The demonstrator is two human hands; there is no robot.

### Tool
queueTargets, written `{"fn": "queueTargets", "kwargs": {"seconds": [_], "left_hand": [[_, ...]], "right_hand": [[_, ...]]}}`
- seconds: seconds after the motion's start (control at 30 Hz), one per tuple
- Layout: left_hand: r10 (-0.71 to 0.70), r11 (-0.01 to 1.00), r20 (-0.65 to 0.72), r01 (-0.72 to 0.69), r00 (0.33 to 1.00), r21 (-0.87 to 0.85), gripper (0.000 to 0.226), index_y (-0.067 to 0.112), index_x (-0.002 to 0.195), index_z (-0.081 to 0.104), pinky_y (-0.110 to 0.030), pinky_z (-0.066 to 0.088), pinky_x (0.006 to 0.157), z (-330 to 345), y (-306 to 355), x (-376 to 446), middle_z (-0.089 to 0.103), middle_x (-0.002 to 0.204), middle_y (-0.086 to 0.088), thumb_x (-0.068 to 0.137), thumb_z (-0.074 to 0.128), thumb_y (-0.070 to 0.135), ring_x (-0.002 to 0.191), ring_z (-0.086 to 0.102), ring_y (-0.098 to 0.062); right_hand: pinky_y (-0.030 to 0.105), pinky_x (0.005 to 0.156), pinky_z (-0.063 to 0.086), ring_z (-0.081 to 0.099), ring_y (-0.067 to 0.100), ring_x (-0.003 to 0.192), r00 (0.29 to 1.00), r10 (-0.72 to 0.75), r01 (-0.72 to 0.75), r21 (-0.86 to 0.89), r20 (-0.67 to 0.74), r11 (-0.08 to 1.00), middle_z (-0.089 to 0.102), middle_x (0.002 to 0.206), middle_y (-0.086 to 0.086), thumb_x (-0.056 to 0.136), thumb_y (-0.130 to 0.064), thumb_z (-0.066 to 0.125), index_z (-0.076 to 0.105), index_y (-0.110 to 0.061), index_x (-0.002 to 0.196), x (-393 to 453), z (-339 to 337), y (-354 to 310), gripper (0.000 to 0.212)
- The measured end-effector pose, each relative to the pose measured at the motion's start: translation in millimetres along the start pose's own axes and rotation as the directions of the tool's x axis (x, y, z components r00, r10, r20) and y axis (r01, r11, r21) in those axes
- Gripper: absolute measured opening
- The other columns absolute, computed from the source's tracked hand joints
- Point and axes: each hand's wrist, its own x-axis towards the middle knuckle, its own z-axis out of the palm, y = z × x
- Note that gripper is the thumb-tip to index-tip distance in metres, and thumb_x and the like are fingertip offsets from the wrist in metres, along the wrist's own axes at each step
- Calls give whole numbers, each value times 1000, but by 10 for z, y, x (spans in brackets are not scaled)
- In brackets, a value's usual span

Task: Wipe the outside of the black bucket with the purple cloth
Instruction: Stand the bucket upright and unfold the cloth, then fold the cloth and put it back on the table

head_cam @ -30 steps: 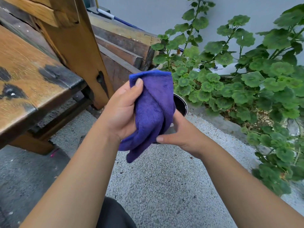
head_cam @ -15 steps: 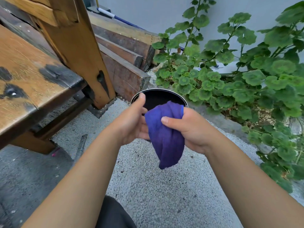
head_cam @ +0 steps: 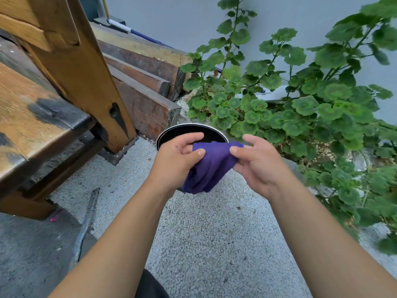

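Observation:
The purple cloth [head_cam: 211,165] is bunched between both hands, just in front of and above the black bucket [head_cam: 189,131]. My left hand [head_cam: 176,161] grips its left side, thumb on top. My right hand [head_cam: 256,163] pinches the cloth's upper right corner between thumb and fingers. The bucket stands on the gravel floor with a pale rim and dark inside; only its far rim and part of its opening show, the hands and cloth hide its near side.
A wooden bench [head_cam: 36,117] and its leg [head_cam: 86,82] stand at the left, with stacked timber beams [head_cam: 146,82] behind the bucket. Leafy green plants [head_cam: 300,117] crowd the right side. A grey metal rod [head_cam: 84,224] lies on the ground at lower left.
The cloth came down from being held up high in the left hand to a low bunch held by both hands over the bucket. The right hand shifted to pinch the cloth's corner.

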Motion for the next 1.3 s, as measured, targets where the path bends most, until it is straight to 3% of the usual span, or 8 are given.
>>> {"fn": "queueTargets", "kwargs": {"seconds": [0.13,0.27,0.33,0.53,0.63,0.77,1.07,1.3], "left_hand": [[163,885,68,-176,984,431,49,32,113,61,-11,44,78,85,28,21,68,96,14,79,68,-3,80,61,4],[325,468,221,-359,919,807,38,19,112,66,-20,37,85,217,144,47,64,102,0,77,67,5,100,57,-19],[326,387,215,-337,921,858,23,20,101,69,-31,39,82,256,300,72,57,91,-2,80,67,10,94,53,-25],[273,647,228,-354,935,675,33,38,84,61,-12,42,70,369,1191,23,64,79,13,79,69,6,75,57,4],[178,662,322,-356,930,660,27,41,82,60,-9,37,59,442,1739,-58,66,72,17,79,69,16,66,57,3],[166,816,168,-231,972,531,23,33,91,62,-19,47,68,481,2490,-294,71,80,10,70,71,30,72,61,-3],[-173,985,252,175,952,17,52,10,107,68,-25,53,77,22,3691,-1404,75,98,2,61,79,31,91,66,-11],[-168,833,114,203,979,-515,55,6,133,55,-47,52,92,-497,4895,-2078,60,134,-19,79,67,11,123,59,-35]], "right_hand": [[35,92,52,66,22,97,986,-93,142,-400,140,906,66,116,15,78,18,64,36,-19,144,-71,-129,9,80],[7,76,35,58,14,92,929,-312,300,-902,201,310,66,106,0,74,-3,70,66,-23,118,1,-140,-87,48],[13,64,31,54,16,84,900,-332,364,-908,284,208,54,88,-5,76,-9,72,72,-24,92,-3,-108,-269,21],[27,78,47,63,15,95,947,-119,322,-857,299,403,64,107,-7,69,-23,79,56,-31,84,-247,26,-1294,29],[32,76,52,65,16,90,929,5,363,-917,369,167,69,107,-11,65,-43,78,52,-33,116,-490,316,-1760,58],[34,62,35,57,22,76,866,55,501,-862,498,-75,61,76,-1,82,-34,69,59,-17,82,-855,876,-2477,20],[27,64,49,60,13,71,849,209,218,-683,484,697,66,76,4,82,-5,68,69,-13,83,-2076,1885,-4157,8],[36,82,56,68,27,89,927,112,87,-495,359,864,72,103,22,87,7,61,66,5,107,-2702,2682,-4686,21]]}}
